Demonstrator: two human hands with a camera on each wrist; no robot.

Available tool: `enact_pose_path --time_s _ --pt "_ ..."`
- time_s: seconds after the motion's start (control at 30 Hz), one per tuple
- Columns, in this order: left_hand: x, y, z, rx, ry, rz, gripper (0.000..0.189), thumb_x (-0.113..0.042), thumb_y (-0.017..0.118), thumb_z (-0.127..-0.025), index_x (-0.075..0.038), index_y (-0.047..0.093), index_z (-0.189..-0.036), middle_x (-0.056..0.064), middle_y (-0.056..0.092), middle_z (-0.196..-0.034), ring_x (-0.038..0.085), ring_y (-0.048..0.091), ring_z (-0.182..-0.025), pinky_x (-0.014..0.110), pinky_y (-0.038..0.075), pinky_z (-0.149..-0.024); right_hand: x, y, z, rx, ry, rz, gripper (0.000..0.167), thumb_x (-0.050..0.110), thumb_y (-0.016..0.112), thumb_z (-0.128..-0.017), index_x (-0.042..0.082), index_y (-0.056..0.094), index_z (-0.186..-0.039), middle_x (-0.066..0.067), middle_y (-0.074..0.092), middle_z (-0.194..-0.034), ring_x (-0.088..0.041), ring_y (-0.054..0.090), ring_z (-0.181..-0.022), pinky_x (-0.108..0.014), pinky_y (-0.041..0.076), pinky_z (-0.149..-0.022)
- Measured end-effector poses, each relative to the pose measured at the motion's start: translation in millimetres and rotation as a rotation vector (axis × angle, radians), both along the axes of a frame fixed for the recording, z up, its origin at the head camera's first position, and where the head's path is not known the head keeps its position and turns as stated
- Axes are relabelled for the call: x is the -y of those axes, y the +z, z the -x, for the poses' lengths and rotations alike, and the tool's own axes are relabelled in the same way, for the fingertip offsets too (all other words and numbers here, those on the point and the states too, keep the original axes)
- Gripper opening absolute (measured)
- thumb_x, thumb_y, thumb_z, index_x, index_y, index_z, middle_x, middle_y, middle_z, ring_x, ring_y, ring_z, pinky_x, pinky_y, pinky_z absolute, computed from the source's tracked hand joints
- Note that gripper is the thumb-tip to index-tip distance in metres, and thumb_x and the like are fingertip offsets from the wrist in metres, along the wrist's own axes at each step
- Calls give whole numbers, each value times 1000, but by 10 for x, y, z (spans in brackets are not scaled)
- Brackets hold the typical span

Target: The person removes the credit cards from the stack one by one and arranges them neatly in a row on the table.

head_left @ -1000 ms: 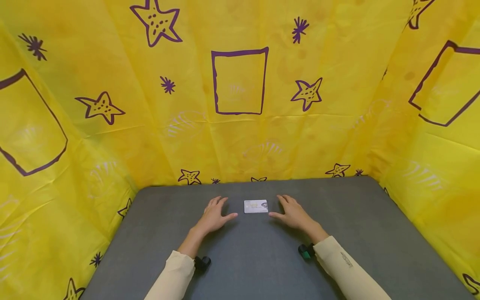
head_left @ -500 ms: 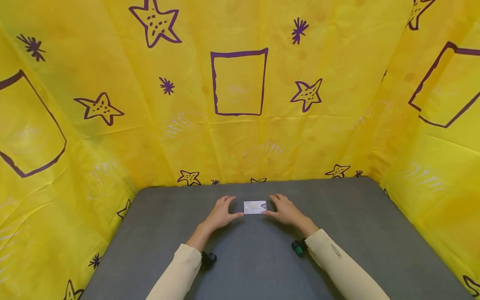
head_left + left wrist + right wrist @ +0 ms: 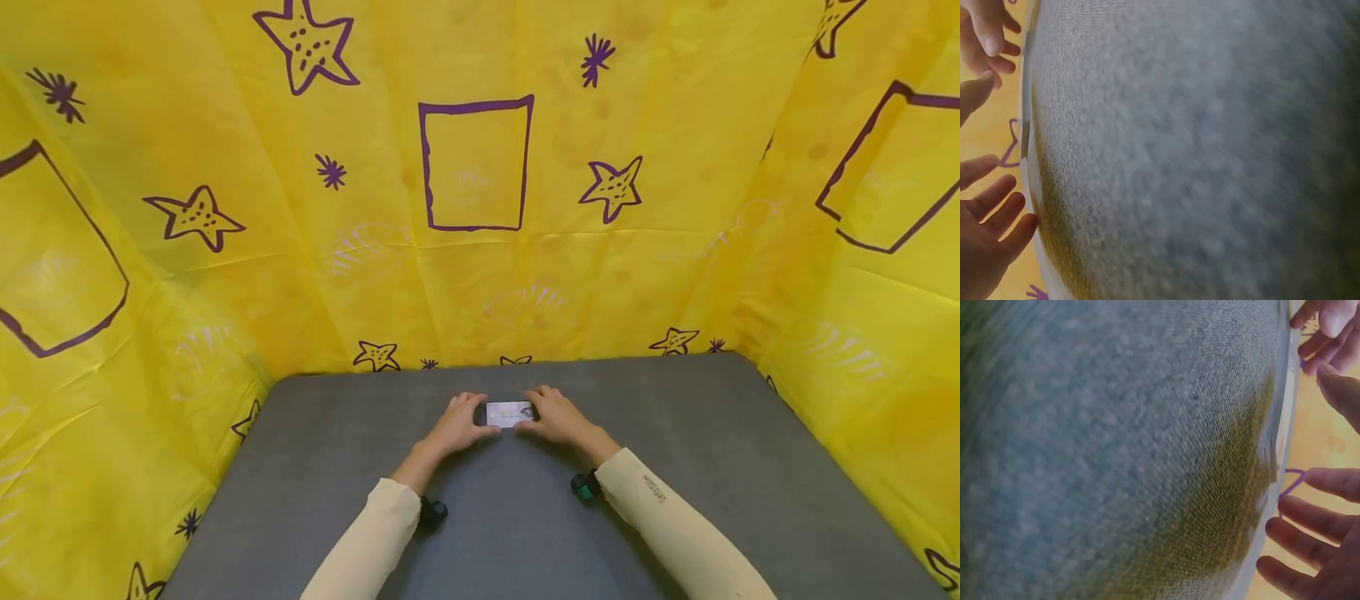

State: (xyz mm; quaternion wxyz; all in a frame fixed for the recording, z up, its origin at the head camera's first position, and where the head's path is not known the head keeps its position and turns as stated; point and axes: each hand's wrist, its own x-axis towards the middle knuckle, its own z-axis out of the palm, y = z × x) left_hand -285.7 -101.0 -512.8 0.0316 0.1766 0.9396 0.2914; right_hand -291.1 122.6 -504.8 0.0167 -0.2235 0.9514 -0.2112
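Note:
A small white card (image 3: 508, 412) with a printed emblem at its right end lies flat near the far side of the grey table. Beside its left end is my left hand (image 3: 457, 427), thumb along the near edge. My right hand (image 3: 557, 418) comes in from the other side, its thumb and fingertips overlapping the card's right end in the head view. Whether any fingertip touches the card cannot be told. Both wrist views show fingers (image 3: 1002, 215) and fingers (image 3: 1310, 519) spread and loosely extended, with the opposite hand at the top; no card can be made out there.
The grey tabletop (image 3: 510, 517) extends around both forearms. Yellow cloth walls (image 3: 480, 308) with purple starfish and frame drawings rise behind the table and along both sides. Dark wrist cameras (image 3: 432, 514) sit under the cream sleeves (image 3: 367, 542).
Both hands have moved inward from either side, closing the gaps to the card's ends. The card looks to be in the same place on the table.

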Motion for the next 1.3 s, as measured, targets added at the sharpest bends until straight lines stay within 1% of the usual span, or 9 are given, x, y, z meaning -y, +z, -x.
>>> enact_pose_path --time_s 0.1,0.33,0.5,0.73,0.97,1.17,1.3 --pt "-23 -11 20 -3 -6 17 67 -39 75 -83 -2 54 -134 19 55 -129 34 49 -119 49 41 -102 30 -4 10 3 1 -13 67 47 72 -83 3 57 -132 -18 58 -121 -31 54 -102 -47 46 -90" --pt "-53 5 55 5 -11 50 65 -36 77 -82 -2 55 -134 20 55 -129 34 49 -118 49 41 -102 65 -5 62 7 3 -35 62 41 76 -82 2 60 -127 -17 59 -117 -30 54 -102 -47 45 -92" --pt "-84 -2 84 6 -6 95 63 -33 77 -82 -3 56 -133 18 56 -128 34 49 -118 48 41 -101 80 -16 88 -3 18 -60 60 37 78 -80 1 62 -125 -16 59 -113 -29 53 -98 -45 45 -87" --pt "-127 13 118 -1 -22 139 62 -29 79 -79 -2 58 -131 17 57 -122 33 50 -113 47 42 -97 112 1 119 -17 47 -90 54 29 81 -77 -3 65 -118 -17 60 -108 -29 54 -95 -43 46 -83" --pt "-130 15 150 12 -31 137 57 -27 79 -80 -3 61 -128 16 57 -120 33 49 -112 48 41 -97 135 28 170 -2 73 -116 48 26 82 -76 -2 69 -113 -16 59 -106 -29 53 -94 -41 46 -82" --pt "-133 17 169 14 -31 125 54 -27 80 -78 -3 63 -123 16 57 -119 34 49 -113 49 41 -98 124 26 190 15 66 -110 48 27 82 -76 1 69 -114 -14 59 -105 -26 51 -91 -39 45 -80" --pt "-136 11 183 35 -21 130 54 -28 80 -79 -4 63 -124 16 57 -121 33 48 -115 48 40 -100 111 28 187 29 58 -95 49 28 82 -76 1 68 -115 -13 58 -105 -25 50 -91 -38 44 -80"
